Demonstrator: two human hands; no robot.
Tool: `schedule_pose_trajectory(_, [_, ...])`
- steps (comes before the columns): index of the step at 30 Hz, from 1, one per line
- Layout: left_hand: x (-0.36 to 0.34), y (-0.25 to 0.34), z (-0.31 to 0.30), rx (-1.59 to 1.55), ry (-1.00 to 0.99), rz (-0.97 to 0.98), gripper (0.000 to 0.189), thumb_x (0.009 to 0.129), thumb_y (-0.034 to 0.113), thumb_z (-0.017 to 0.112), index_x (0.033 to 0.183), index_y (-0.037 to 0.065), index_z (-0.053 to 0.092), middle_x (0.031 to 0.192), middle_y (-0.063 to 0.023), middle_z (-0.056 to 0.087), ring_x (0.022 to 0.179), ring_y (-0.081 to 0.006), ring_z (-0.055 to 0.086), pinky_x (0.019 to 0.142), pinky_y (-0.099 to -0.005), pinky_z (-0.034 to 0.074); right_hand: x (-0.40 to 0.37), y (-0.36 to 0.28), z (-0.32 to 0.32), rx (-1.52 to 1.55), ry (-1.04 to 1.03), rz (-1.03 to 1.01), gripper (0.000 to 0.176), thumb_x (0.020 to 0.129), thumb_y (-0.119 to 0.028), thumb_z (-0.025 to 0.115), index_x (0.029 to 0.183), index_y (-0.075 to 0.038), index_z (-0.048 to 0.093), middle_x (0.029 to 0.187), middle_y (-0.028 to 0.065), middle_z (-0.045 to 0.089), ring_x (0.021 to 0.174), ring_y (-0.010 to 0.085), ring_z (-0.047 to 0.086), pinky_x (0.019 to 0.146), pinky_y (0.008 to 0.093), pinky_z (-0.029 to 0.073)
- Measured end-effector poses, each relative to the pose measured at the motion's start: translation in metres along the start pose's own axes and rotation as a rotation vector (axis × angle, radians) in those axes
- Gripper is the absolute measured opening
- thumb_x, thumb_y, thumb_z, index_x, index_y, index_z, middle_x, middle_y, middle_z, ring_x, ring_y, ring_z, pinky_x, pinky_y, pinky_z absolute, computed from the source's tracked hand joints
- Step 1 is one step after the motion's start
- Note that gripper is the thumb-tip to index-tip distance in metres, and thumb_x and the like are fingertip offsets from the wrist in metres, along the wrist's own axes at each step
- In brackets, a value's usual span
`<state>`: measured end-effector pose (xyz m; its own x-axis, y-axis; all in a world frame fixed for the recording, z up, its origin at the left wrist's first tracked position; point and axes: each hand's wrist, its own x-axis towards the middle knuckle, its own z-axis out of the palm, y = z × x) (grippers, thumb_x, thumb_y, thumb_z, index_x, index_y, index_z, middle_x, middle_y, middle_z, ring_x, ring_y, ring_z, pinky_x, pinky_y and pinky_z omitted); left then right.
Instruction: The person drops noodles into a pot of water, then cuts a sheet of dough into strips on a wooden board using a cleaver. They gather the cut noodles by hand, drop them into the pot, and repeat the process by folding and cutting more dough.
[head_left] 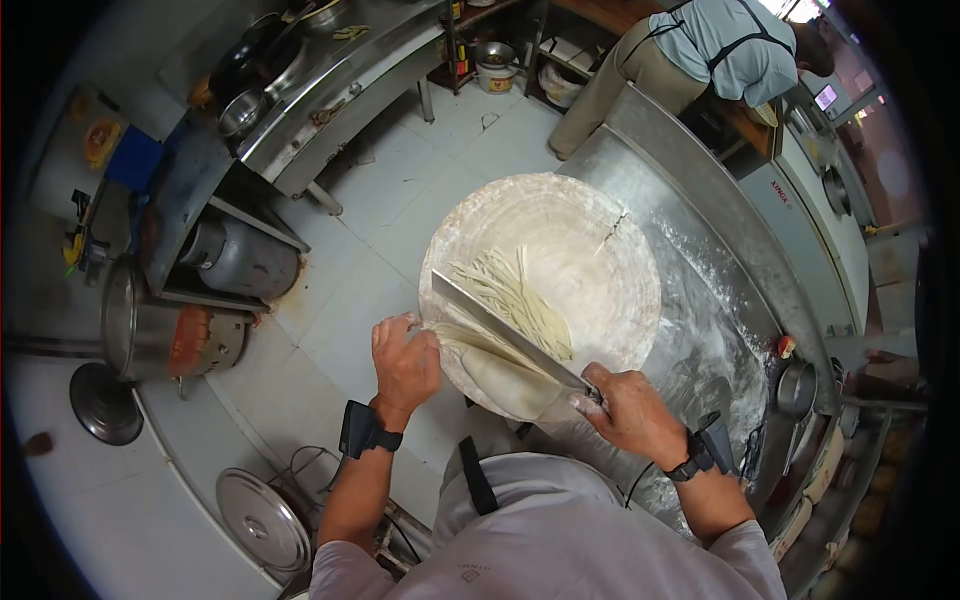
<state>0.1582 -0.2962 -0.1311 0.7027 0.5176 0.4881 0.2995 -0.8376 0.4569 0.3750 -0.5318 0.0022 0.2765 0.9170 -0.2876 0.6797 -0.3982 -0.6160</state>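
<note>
A long-bladed kitchen knife (505, 330) is gripped by its handle in my right hand (640, 415), at the near right rim of the round board. Its blade lies diagonally across the board, between a folded sheet of dough (500, 385) on my side and a pile of cut noodles (515, 300) beyond it. My left hand (405, 360) is at the board's left rim, by the left end of the dough. Its fingers are curled, and whether they pinch anything is hidden. The floured round board (610, 270) carries the dough and noodles and has a crack at its far right.
A flour-dusted steel counter (700, 320) extends under and right of the board. A co-worker (690, 60) bends over at the back right. A gas cylinder (245, 255) and a large pot (130, 320) stand left. A small saucepan (797, 390) lies at right.
</note>
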Motion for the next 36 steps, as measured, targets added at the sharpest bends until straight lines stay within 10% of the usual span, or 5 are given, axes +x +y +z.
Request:
schedule_pose_trajectory(27, [-0.023,0.01,0.018,-0.072,0.092,0.019,0.026,0.07,-0.004,0.064,0.094,0.002,0.074,0.098,-0.0166,0.067,0.095,-0.038,0.061,0.079,-0.0472,0.047,0.037,-0.006,-0.003,-0.22,-0.211,-0.144,0.028,0.096,-0.025,0.065,0.103,0.001,0.059,0.069,0.0241,0.063,0.073,0.0478,0.064,0.067,0.0543,0.051])
schedule_pose_trajectory(36, [-0.019,0.01,0.017,-0.05,0.082,0.041,0.022,0.071,-0.007,0.062,0.088,0.001,0.073,0.097,-0.016,0.066,0.093,-0.0369,0.063,0.081,-0.0454,0.048,0.027,0.022,-0.018,-0.184,0.013,-0.05,0.023,0.092,-0.018,0.069,0.102,0.0,0.059,0.066,0.024,0.058,0.068,0.0472,0.062,0.062,0.053,0.047])
